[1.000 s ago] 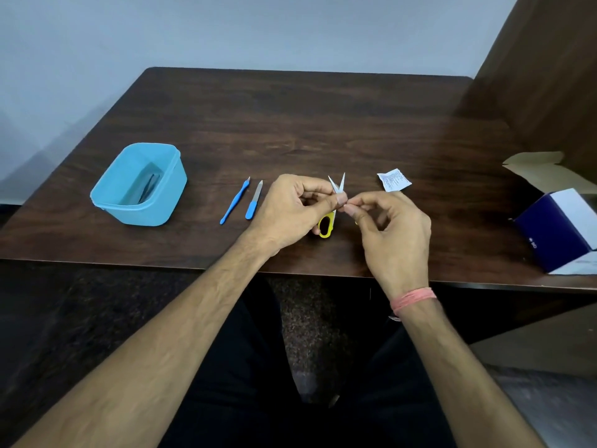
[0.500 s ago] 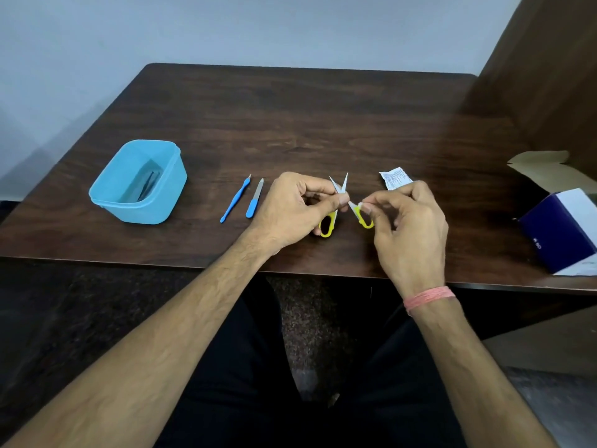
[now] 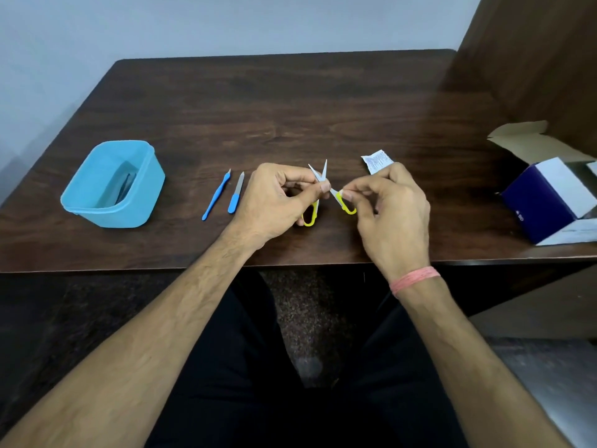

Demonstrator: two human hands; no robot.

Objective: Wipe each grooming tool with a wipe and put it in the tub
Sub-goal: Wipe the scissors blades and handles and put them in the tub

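Note:
Small scissors (image 3: 319, 174) with yellow loop handles are held just above the table, blades spread and pointing away from me. My left hand (image 3: 274, 202) grips them at the pivot and the left handle. My right hand (image 3: 394, 208) pinches the right shank just above its yellow loop, with a small white wipe (image 3: 341, 191) barely showing between the fingertips. On the left stands the light blue tub (image 3: 106, 211), with dark tweezers (image 3: 126, 187) lying inside. A thin blue-handled tool (image 3: 216, 198) and a blue-handled nail file (image 3: 235, 195) lie side by side between the tub and my left hand.
A torn white wipe packet (image 3: 376, 160) lies just beyond my right hand. An open dark blue and white box (image 3: 546, 202) sits at the right edge of the dark wooden table (image 3: 290, 108). A wooden panel rises on the right; a pale wall stands behind.
My right hand has slid from the scissors' pivot down the right shank toward the yellow loop. The scissors have opened wider. My left hand has kept its grip.

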